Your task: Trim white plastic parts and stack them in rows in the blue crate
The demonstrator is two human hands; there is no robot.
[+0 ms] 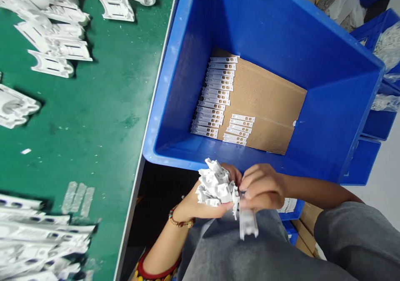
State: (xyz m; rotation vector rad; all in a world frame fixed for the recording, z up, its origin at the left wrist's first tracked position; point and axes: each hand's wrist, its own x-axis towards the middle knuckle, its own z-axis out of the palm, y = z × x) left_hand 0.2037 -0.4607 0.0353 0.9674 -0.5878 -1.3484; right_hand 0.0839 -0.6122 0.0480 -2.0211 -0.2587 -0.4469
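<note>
- On the green desk (62, 147), white moulded plastic pieces (51, 64) lie in loose heaps, not yet packed.
- My left hand (201, 202) clenches a cluster of white plastic parts (217, 185) by the bin's rim.
- My right hand (262, 187) pinches a white plastic strip (248, 224) at the cluster's edge.
- In the blue bin (187, 85), rows of packed strips (215, 93) cover only part of a cardboard sheet (265, 102); the rest lies bare. I can read no writing.

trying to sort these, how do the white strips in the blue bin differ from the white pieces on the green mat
The strips are flat and slim, the pieces bulkier and moulded. The strips lie in overlapping rows on cardboard; the pieces lie loosely scattered on the green mat. Both are white.
</note>
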